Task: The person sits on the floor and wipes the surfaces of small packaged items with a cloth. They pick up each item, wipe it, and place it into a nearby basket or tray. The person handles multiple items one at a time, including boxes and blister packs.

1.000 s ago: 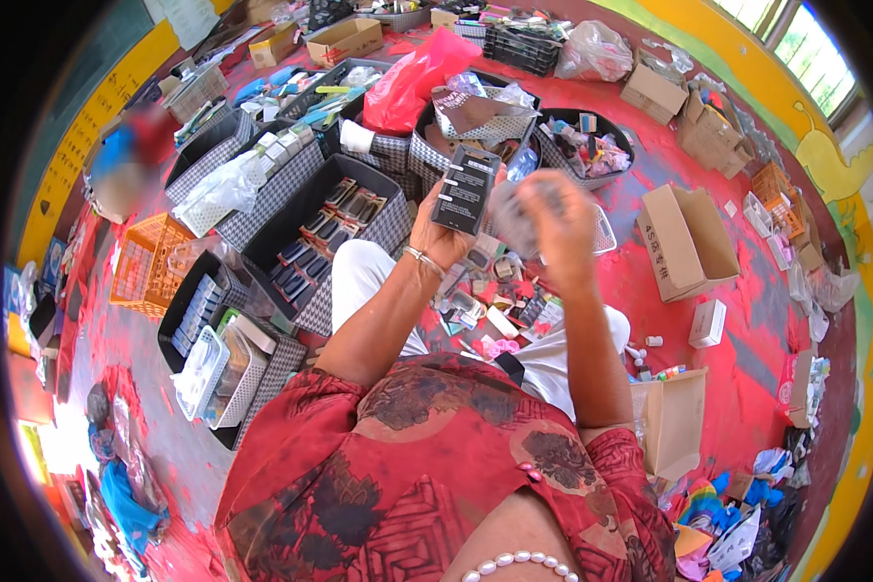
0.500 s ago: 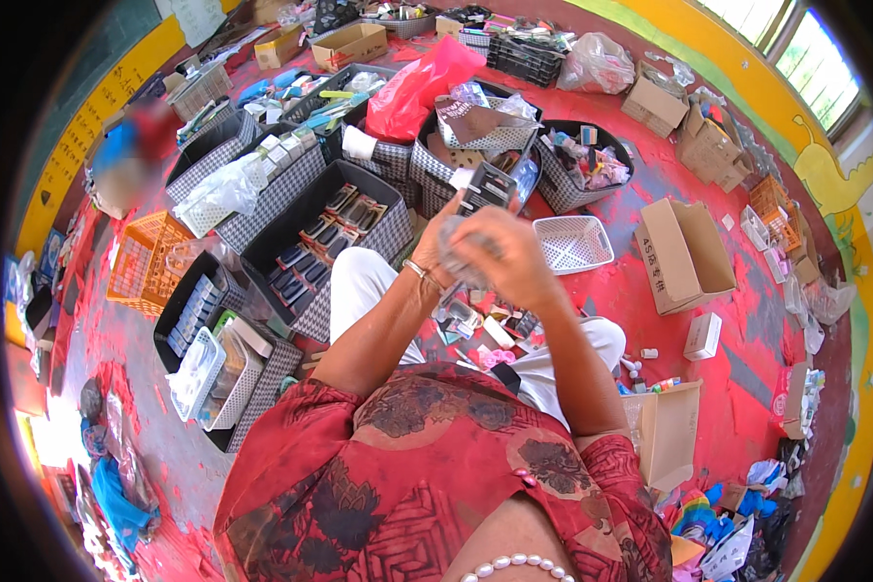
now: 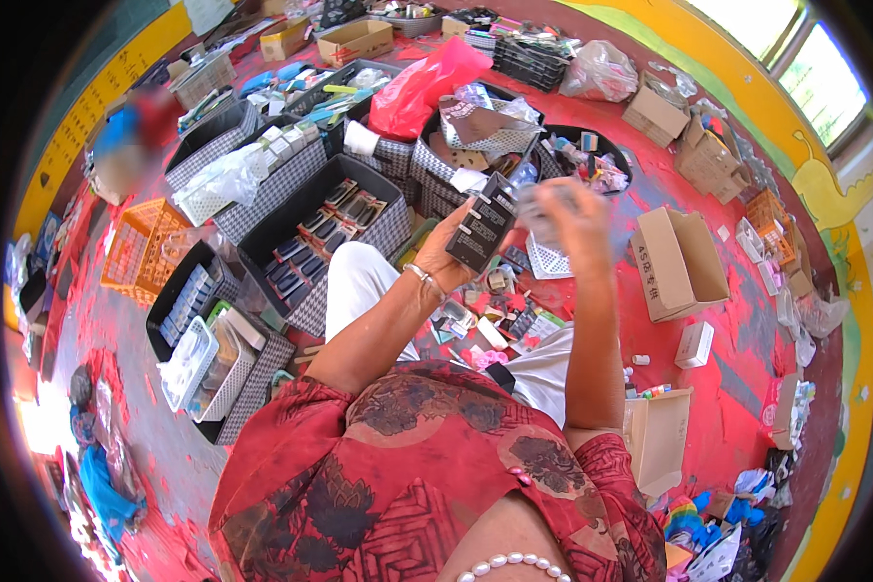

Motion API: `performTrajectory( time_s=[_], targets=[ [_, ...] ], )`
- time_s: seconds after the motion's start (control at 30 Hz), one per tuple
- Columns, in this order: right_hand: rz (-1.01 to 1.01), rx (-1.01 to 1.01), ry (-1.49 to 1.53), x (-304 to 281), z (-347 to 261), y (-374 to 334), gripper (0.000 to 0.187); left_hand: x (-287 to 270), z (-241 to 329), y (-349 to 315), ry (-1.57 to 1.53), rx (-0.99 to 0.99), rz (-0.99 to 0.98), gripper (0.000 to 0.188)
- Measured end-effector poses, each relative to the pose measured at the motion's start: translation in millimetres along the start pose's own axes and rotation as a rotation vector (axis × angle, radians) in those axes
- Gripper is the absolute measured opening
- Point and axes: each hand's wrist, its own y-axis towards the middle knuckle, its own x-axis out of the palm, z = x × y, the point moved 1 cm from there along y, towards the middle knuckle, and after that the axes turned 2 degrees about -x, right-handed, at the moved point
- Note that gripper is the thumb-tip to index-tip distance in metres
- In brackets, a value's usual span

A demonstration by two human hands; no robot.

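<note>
A black box with pale printing (image 3: 482, 223) is tilted in my left hand (image 3: 440, 254), its printed face turned toward me. My left fingers are closed round its left edge. To the right of the box my right hand (image 3: 584, 221) is raised, smeared by motion, closed on a crumpled grey cloth (image 3: 537, 211). A small gap parts the cloth from the box. Below both hands, between my legs, lies a heap of small loose goods (image 3: 500, 325). A white plastic basket (image 3: 550, 264) stands partly hidden behind my right hand and forearm.
To the left are a checked bin of packaged goods (image 3: 252, 247), an orange crate (image 3: 126, 276) and a bin with small white baskets (image 3: 186, 373). A red plastic bag (image 3: 422, 92) tops the bins ahead. Cardboard boxes (image 3: 684, 267) stand to the right. Another person (image 3: 131, 145), blurred, is at far left.
My right hand with the grey cloth has moved right, off the box. The black box has tipped so more of its printed face shows. My left hand still holds it.
</note>
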Motion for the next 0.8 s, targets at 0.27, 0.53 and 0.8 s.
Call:
performTrajectory(
  time_s=[0.27,0.53,0.8],
  targets=[
    [0.138,-0.108,-0.104,-4.3,-11.5,-30.8,0.017,7.3,-0.7,10.0,-0.128,0.022,-0.093,0.043],
    [0.083,-0.306,-0.333,11.2,4.0,-38.1,0.014,16.3,-8.5,16.0,0.212,0.34,0.026,0.037],
    [0.001,-0.065,-0.008,-19.6,31.5,-26.7,0.013,33.1,12.4,-5.4,0.58,0.123,-0.129,0.044]
  ],
)
